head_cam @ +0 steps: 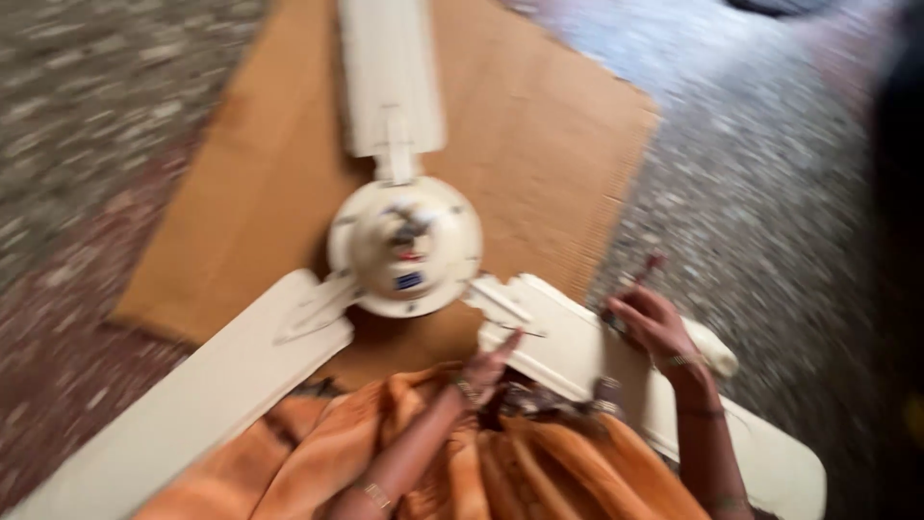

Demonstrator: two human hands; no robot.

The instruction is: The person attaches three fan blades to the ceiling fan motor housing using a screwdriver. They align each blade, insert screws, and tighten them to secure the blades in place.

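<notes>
— Where do we have the fan (404,246)?

— Flat on the cardboard (539,125), hub up, on the speckled floor (760,193). Its three cream blades spread out: one runs away from us, one goes down to our left, and the third (577,347) comes toward our right, over our lap.

— And our hands?

— Our left hand (489,364) rests its fingertips on the near edge of that right blade, close to the bracket joining it to the hub; the fingers look loosely extended, holding nothing that we can make out. Our right hand (654,323) sits farther out on the same blade, curled around a thin reddish tool (647,270). The blur keeps us from telling what kind of tool it is.

— Why this layout?

— We judge the cardboard keeps the fan off the rough floor, and the blade drawn over our orange cloth (443,453) brings its bracket within easy reach of both hands.

— How much room do we have?

— The hub sits near the sheet's near edge, and the two near blades overhang it onto the floor and our lap. There is bare cardboard on either side of the far blade, and floor lies beyond the sheet to right and left. A dark shape at the right frame edge is too blurred to name.
</notes>
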